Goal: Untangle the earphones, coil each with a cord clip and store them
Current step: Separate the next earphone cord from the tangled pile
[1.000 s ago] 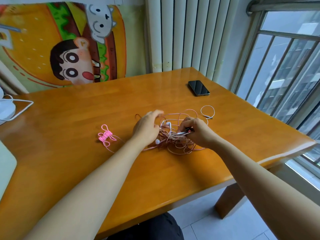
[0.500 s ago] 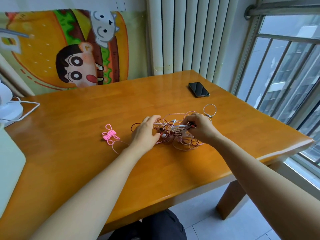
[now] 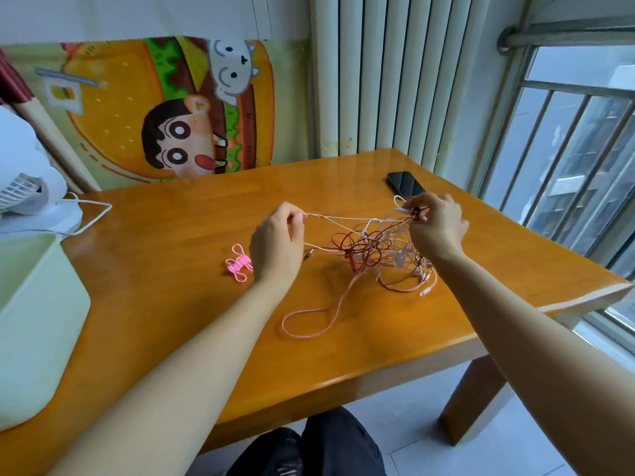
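Light, limp and likely to snag, the earphone tangle [image 3: 374, 249] hangs partly lifted off the desk [image 3: 171, 304] between the left hand [image 3: 278, 242], pinching one pale strand, and the right hand [image 3: 436, 225], pinching cords at its top, and is probably best held near a plug.

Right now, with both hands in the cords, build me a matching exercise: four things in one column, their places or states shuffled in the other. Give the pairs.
Things
1. phone
2. pink coiled bundle
3. left hand
4. right hand

Places or states
A. pinches a pale cord stretched from the tangle
B. lies near the far right edge of the table
C. grips cords at the tangle's raised top
D. lies on the table beside the left wrist

Pairs: 1-B, 2-D, 3-A, 4-C
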{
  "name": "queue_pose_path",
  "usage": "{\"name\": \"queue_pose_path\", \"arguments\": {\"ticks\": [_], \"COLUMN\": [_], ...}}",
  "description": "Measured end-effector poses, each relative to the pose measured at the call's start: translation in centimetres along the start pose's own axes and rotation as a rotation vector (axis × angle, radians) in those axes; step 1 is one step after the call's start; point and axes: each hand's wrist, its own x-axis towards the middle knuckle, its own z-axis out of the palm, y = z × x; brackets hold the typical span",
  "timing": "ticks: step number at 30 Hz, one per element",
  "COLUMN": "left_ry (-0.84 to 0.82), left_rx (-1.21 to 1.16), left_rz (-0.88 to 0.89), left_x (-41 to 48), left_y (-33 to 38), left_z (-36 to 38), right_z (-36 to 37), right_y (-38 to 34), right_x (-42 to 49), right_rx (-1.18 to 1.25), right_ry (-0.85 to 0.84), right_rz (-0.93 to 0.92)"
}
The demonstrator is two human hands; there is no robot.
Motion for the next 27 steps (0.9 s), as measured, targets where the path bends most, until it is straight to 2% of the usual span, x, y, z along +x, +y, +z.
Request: {"name": "queue_pose_path", "arguments": {"ticks": [2,3,4,5,7,8,10,12,13,16,18,20,23,24,26,27], "left_ry": [0.023,0.011,-0.011,-0.034,-0.089,-0.122,-0.142,-0.044,0.03,0.164,0.176,0.184,0.218,0.235,0.275,0.289], "left_rx": [-0.06,-0.096,-0.132,-0.168,-0.219,-0.238,-0.278,-0.326,-0.339,-0.33,-0.297,-0.281,-0.264,-0.258,-0.265,-0.278], "left_rz": [-0.019,-0.017,-0.013,-0.004,0.028,0.046,0.048,-0.04,-0.115,-0.33,-0.4,-0.452,-0.384,-0.337,-0.289,-0.308], "left_x": [0.1,0.1,-0.1,-0.3,-0.7,-0.8,-1.1,-1.0,-0.8,-0.8,-1.4,-1.8,-1.7,-1.4,-0.9,-0.8], "left_y": [0.5,0.6,0.8,1.0,1.5,1.7,2.1,2.0,1.6,-0.4,-1.6,-2.3,-2.6,-2.6,-2.3,-2.2], "left_z": [-0.5,-0.6,-0.8,-0.9,-1.3,-1.5,-2.0,-2.7,-3.0,-3.8,-4.2,-4.5,-5.0,-5.2,-5.6,-5.8], "right_z": [-0.6,-0.7,-0.6,-0.4,0.3,0.7,1.4,2.4,2.8,4.1,3.9,2.7,0.2,-0.2,-0.2,0.1], "right_y": [-1.0,-1.4,-1.8,-2.5,-4.1,-4.8,-6.1,-6.0,-5.7,-3.6,-3.4,-4.3,-7.5,-8.5,-9.8,-9.8], "right_x": [-0.3,-0.7,-1.1,-1.5,-2.8,-3.3,-4.4,-4.7,-4.7,-4.1,-4.0,-4.0,-4.1,-4.2,-4.2,-4.1], "right_rx": [-0.335,-0.429,-0.434,-0.35,-0.002,0.14,0.248,0.21,0.136,-0.027,0.079,0.338,0.655,0.716,0.785,0.763], "right_ry": [-0.414,-0.519,-0.522,-0.442,-0.287,-0.323,-0.538,-0.734,-0.766,-0.731,-0.687,-0.532,-0.159,-0.082,-0.05,-0.098], "right_rz": [0.012,0.002,-0.044,-0.122,-0.329,-0.405,-0.467,-0.388,-0.349,-0.271,-0.257,-0.246,-0.378,-0.442,-0.484,-0.456]}}
